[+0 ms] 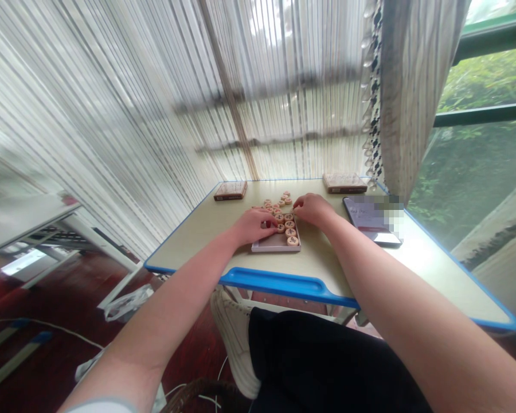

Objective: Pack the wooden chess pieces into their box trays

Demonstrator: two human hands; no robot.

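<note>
A shallow white box (pixel 275 249) lies on the table, with round wooden Chinese chess pieces (pixel 290 232) set in rows along its right side. My left hand (pixel 253 225) reaches over the box's left side, thumb and fingers closed around one chess piece (pixel 280 228) lying in it. At the box's upper right edge is my right hand (pixel 313 208), its fingers curled together; what they hold, if anything, is hidden. Loose chess pieces (pixel 286 198) are scattered beyond the box, some partly behind my left hand.
A flat box (pixel 231 190) sits at the table's back left, another flat box (pixel 344 183) at the back right. To the right lies a tablet (pixel 370 221). The table (pixel 189 241) has a blue rim; a string curtain (pixel 284 115) hangs behind it.
</note>
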